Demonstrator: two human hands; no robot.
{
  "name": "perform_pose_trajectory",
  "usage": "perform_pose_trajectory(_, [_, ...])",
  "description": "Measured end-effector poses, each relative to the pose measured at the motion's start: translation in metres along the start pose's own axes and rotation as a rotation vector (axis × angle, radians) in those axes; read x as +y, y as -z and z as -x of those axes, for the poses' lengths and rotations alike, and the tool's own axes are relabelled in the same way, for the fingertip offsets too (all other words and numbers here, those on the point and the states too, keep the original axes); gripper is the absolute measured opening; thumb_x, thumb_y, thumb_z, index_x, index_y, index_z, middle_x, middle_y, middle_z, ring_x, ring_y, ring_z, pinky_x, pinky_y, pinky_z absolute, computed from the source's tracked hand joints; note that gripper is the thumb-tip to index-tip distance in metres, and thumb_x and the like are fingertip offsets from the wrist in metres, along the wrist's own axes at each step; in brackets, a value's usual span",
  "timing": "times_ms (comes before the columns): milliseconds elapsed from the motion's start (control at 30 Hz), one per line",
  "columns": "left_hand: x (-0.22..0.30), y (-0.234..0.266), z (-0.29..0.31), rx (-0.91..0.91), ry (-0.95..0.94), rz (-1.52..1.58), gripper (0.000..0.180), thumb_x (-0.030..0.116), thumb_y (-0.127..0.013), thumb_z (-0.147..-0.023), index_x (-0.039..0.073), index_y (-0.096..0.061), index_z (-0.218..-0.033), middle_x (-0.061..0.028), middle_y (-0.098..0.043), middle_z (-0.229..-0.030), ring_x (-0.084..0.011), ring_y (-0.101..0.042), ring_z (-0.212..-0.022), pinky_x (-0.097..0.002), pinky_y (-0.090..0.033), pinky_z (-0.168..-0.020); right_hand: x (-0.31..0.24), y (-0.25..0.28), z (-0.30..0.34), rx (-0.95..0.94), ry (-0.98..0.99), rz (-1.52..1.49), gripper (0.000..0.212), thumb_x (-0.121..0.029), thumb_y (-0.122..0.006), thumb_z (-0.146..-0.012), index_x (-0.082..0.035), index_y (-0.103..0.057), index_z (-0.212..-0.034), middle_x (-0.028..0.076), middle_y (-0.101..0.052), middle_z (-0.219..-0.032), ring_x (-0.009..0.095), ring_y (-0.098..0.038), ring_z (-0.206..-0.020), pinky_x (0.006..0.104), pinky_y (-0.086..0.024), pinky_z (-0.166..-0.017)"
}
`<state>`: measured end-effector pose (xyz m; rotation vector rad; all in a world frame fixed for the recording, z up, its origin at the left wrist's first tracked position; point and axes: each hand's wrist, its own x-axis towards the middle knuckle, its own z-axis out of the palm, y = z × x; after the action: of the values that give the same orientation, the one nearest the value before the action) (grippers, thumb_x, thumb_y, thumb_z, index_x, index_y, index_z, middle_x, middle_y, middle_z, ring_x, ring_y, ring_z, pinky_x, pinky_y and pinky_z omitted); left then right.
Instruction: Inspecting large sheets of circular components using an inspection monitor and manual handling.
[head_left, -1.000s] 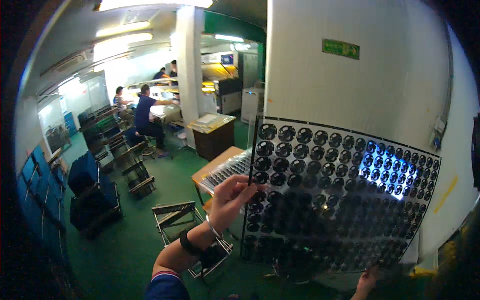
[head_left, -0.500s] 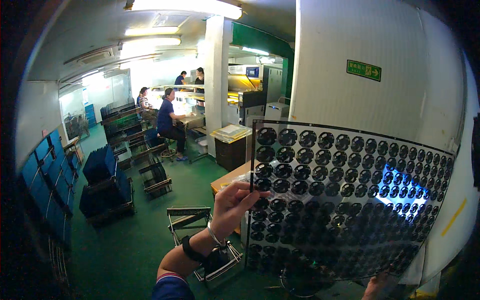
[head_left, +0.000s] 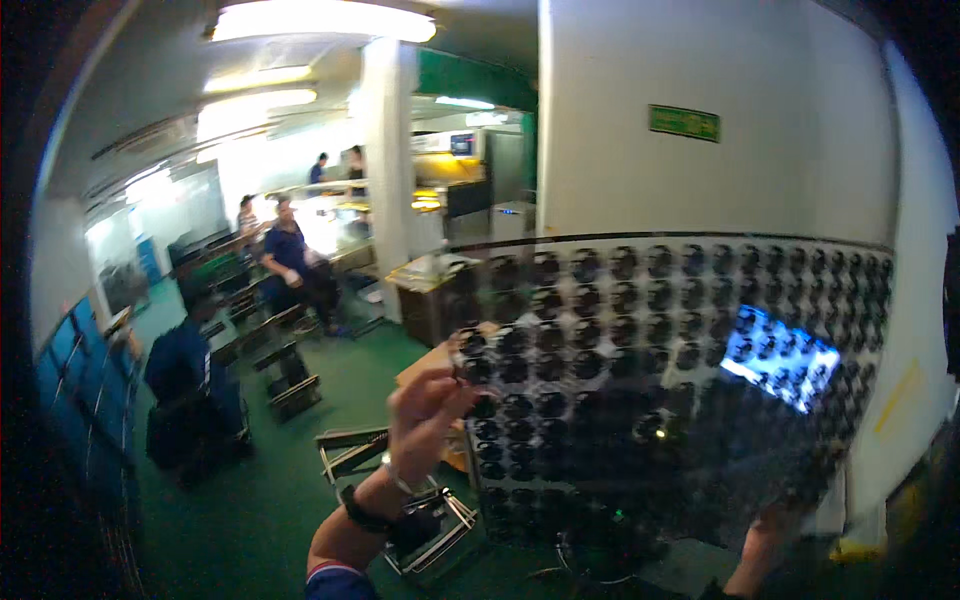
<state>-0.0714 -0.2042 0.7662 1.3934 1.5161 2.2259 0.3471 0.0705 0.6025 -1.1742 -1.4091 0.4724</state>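
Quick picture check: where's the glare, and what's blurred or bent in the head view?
Head view: blue-white glare on the right of the dotted sheet; ceiling light washed out. Head view: left hand, right hand and green sign blurred; corners dark, right-hand wall bending near the rim.

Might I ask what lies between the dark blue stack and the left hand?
Between the dark blue stack and the left hand, the head view shows a dark rack, part of a metal frame and green floor.
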Motion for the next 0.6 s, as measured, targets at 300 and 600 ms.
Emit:
perform_pose_trajectory(300, [-0.013, -0.054, -0.069, -0.004, -0.603, -0.820, 0.072, 0.021, -0.074, -0.068, 0.001, -0.036, -0.125, -0.0104, -0.042, -0.122, -0.0217, -0.043, -0.111, -0.0352, -0.037, -0.091, -0.064, 0.008, -0.097, -0.296, -0.047, -0.704, 0.010, -0.012, -0.063, -0.078, -0.003, -0.061, -0.082, 0.000, -0.055, -0.068, 0.009, -0.050, -0.059, 0.0244, -0.043, -0.050])
perform_pose_trajectory(600, [-0.120, -0.056, -0.041, -0.189, 0.226, 0.157, 0.012, 0.010, -0.057, -0.084, 0.000, -0.058, -0.080, 0.0002, -0.054, -0.073, -0.0059, -0.049, -0.064, -0.0203, -0.041, -0.058, -0.146, -0.006, -0.119, -0.370, 0.330, -0.334, 0.017, -0.014, -0.061, -0.082, -0.002, -0.058, -0.094, 0.004, -0.060, -0.078, 0.006, -0.052, -0.064, 0.0215, -0.043, -0.058])
